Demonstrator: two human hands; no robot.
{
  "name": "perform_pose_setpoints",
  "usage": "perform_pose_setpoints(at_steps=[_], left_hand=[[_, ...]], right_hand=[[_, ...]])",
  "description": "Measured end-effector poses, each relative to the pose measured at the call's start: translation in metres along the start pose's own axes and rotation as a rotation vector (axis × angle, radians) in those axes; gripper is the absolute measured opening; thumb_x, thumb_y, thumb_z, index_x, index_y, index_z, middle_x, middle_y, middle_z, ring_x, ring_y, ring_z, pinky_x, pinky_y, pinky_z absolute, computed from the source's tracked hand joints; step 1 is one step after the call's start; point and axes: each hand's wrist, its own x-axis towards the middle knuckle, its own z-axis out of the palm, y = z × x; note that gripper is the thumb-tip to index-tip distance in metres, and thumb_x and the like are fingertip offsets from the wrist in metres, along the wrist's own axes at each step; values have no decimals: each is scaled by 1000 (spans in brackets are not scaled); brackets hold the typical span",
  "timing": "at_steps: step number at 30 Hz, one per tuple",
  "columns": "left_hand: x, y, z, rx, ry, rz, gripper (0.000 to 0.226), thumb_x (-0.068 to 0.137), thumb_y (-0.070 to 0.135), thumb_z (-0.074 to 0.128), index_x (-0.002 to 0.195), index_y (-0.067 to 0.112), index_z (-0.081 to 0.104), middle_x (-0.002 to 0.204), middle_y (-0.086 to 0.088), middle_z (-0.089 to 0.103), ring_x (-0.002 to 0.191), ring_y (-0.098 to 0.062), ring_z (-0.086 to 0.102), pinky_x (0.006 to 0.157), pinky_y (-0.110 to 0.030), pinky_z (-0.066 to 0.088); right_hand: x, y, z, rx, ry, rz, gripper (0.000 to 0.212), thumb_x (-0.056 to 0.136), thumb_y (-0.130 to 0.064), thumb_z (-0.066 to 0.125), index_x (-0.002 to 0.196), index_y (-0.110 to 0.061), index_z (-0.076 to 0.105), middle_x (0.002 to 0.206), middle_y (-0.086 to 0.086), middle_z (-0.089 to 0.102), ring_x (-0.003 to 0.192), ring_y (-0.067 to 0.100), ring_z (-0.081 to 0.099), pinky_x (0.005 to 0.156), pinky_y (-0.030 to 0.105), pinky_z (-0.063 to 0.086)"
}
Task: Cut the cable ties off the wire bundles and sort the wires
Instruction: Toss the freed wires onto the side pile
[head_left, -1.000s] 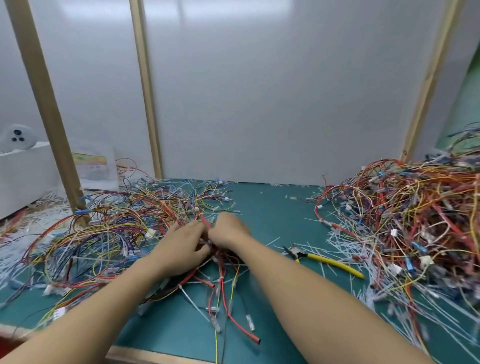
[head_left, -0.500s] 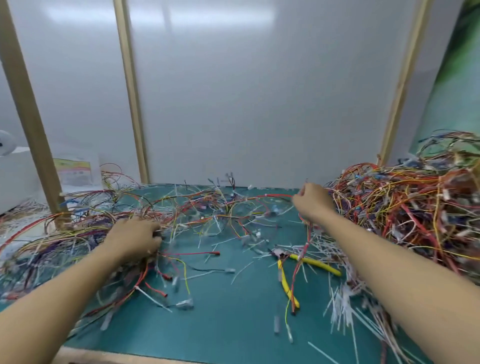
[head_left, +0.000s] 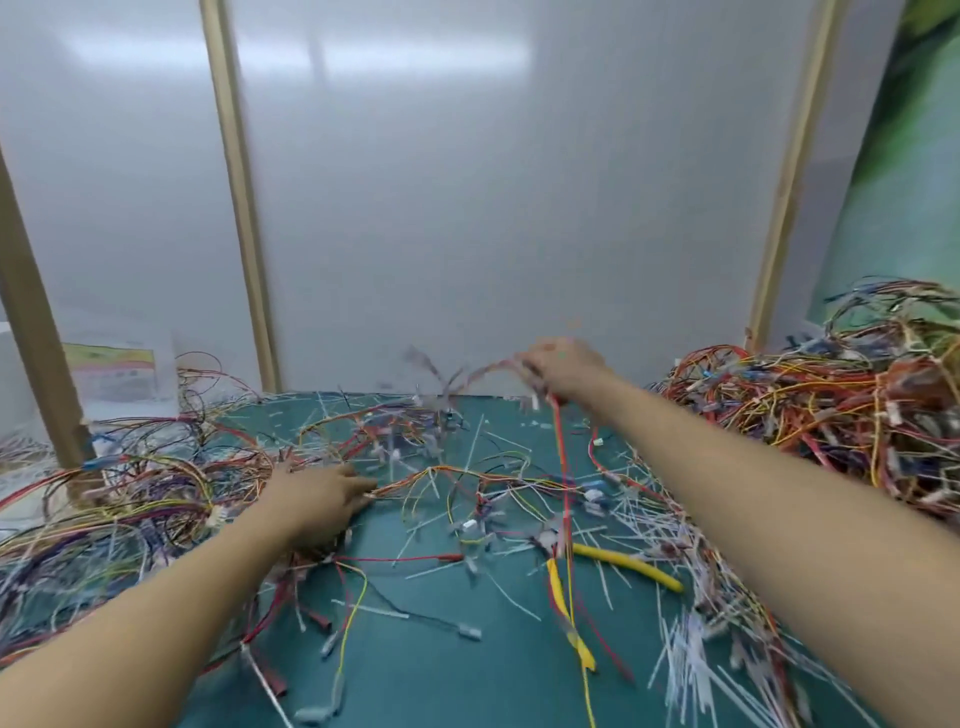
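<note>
- The right hand (head_left: 563, 366) is holding a tangle of wires (head_left: 485, 373) above the far centre of the counter (head_left: 431, 680). Its grip is closing around the strands, and a red wire (head_left: 563, 467) is hanging from it towards the near edge.
- The left hand (head_left: 322, 499) is lying on the right fringe of the loose-wire heap (head_left: 130, 509) at the left. Blur is hiding whether its grip is pinching the orange strands at its fingertips or only pressing them down.
- The tied wire bundles (head_left: 831, 415) are lying at the far right, the cut cable ties (head_left: 691, 660) at the near right, and the yellow-handled cutters (head_left: 623, 564) between the arms.
- Recommended technique: anchor the heap with the left hand and draw the tangle away slowly, so that snagged connectors are not dragging neighbouring wires or the cutters along.
</note>
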Motion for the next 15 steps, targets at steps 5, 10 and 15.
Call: perform_pose_setpoints(at_steps=[5,10,15], left_hand=[[6,-33,-7,256,365,-160,16,92,32,52,102,35,65,107,12,70,106,-14,63,89,-34,42],[12,-42,-35,110,266,-333,20,90,26,50,103,22,65,97,1,71,90,-20,67,81,-32,54],[19,-6,-71,-331,-164,-55,32,95,39,58,108,12,71,122,-6,68,102,-18,63,87,-25,49]], right_hand=[[28,-37,-67,338,331,-46,28,92,-7,51,65,-11,55,52,5,43,41,18,37,41,25,26],[24,-34,-83,361,467,-117,26,93,-19,50,69,-11,51,63,13,37,53,21,33,50,27,21],[-14,10,-54,17,-298,-30,40,98,-15,50,60,-22,58,49,-3,47,41,13,42,51,28,35]])
